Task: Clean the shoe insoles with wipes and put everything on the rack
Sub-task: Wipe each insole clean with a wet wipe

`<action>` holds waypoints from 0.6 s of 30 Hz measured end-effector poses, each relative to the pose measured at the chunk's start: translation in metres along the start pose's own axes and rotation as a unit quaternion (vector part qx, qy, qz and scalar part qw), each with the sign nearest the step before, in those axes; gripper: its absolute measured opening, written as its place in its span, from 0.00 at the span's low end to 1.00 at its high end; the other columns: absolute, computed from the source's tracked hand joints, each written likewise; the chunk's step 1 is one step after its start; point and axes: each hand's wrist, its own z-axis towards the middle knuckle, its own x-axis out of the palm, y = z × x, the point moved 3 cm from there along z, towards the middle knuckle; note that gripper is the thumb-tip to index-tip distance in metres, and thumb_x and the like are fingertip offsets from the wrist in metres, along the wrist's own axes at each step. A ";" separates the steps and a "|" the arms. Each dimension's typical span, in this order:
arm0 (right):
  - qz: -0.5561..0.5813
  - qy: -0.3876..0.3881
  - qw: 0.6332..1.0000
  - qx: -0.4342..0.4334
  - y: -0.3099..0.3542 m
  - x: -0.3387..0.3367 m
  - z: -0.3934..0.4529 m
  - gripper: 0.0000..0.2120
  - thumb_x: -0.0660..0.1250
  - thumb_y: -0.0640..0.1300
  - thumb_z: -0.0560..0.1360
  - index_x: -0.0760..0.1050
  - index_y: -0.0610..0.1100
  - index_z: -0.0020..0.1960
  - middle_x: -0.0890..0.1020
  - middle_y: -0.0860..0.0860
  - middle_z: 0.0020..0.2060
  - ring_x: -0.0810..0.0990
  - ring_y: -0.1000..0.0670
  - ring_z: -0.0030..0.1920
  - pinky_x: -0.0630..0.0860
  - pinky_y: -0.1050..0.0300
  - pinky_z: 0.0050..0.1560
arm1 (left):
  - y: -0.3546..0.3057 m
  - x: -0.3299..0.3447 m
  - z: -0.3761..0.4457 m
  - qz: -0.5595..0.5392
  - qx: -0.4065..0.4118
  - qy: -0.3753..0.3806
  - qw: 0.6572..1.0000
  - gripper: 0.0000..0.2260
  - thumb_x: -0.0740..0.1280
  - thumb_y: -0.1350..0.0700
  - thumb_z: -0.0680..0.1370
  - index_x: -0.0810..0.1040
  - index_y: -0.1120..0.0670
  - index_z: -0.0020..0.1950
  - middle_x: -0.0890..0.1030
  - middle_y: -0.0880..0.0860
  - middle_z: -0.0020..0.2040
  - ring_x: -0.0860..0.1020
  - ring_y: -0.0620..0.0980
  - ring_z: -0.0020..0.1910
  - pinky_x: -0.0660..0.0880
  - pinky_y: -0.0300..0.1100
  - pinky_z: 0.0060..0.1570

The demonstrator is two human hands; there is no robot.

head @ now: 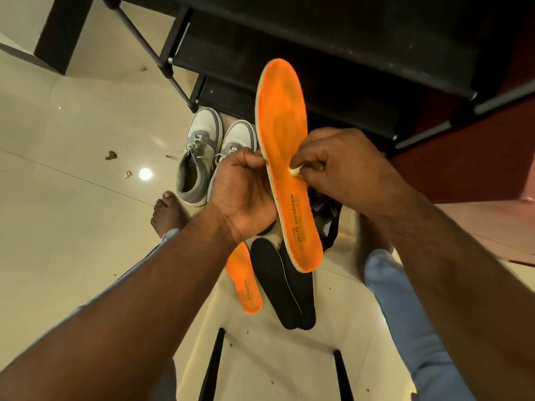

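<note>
My left hand (243, 192) grips an orange insole (282, 123) by its left edge and holds it up, toe end pointing away. My right hand (335, 166) pinches a small crumpled wipe (296, 171) against the middle of the insole's orange face. A second orange insole (246, 287) lies on the floor below, partly hidden by my left wrist. Two black insoles (282, 287) lie stacked beside it. A pair of grey and white sneakers (199, 157) stands on the floor in front of the black shoe rack (333, 53).
A dark shoe (325, 215) sits behind the held insole, mostly hidden. Bits of debris (111, 155) lie on the cream tiled floor at the left. My bare foot (168, 215) rests near the sneakers. Black stool legs (214, 366) show at the bottom. A red wall (477, 154) stands at the right.
</note>
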 end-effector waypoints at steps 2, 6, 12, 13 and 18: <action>0.029 -0.014 0.998 -0.052 0.014 0.002 -0.002 0.08 0.68 0.39 0.71 0.83 0.41 0.49 0.82 0.46 0.47 0.81 0.49 0.47 0.79 0.52 0.48 | -0.004 0.001 -0.001 -0.020 0.006 0.033 0.999 0.27 0.62 0.57 0.65 0.64 0.56 0.65 0.71 0.57 0.56 0.70 0.57 0.59 0.71 0.51 0.62; 0.034 -0.011 0.996 -0.084 0.016 0.006 -0.001 0.08 0.68 0.38 0.69 0.83 0.41 0.46 0.82 0.46 0.46 0.81 0.49 0.45 0.80 0.53 0.46 | -0.007 0.000 -0.003 -0.010 0.017 0.037 0.999 0.30 0.57 0.45 0.74 0.66 0.60 0.72 0.74 0.59 0.63 0.75 0.58 0.60 0.75 0.53 0.60; 0.012 -0.064 0.993 -0.103 0.022 0.014 -0.001 0.08 0.67 0.34 0.68 0.83 0.38 0.45 0.83 0.44 0.43 0.82 0.46 0.44 0.79 0.53 0.45 | -0.004 0.000 -0.005 -0.006 0.022 -0.003 1.000 0.45 0.46 0.23 0.73 0.72 0.56 0.72 0.74 0.62 0.70 0.76 0.62 0.66 0.75 0.61 0.61; 0.019 -0.055 0.990 -0.128 0.031 0.018 -0.001 0.08 0.67 0.34 0.67 0.83 0.39 0.44 0.83 0.44 0.42 0.82 0.46 0.43 0.77 0.56 0.46 | -0.004 -0.001 -0.005 -0.007 0.024 -0.013 1.000 0.47 0.45 0.22 0.72 0.76 0.58 0.68 0.76 0.62 0.66 0.78 0.61 0.64 0.76 0.60 0.59; -0.007 -0.063 0.997 -0.052 0.006 0.015 0.000 0.08 0.66 0.35 0.70 0.82 0.38 0.47 0.82 0.42 0.46 0.82 0.43 0.47 0.80 0.44 0.47 | -0.002 0.000 -0.001 -0.018 0.033 -0.004 0.999 0.46 0.44 0.22 0.72 0.74 0.56 0.71 0.76 0.61 0.67 0.77 0.62 0.63 0.76 0.59 0.60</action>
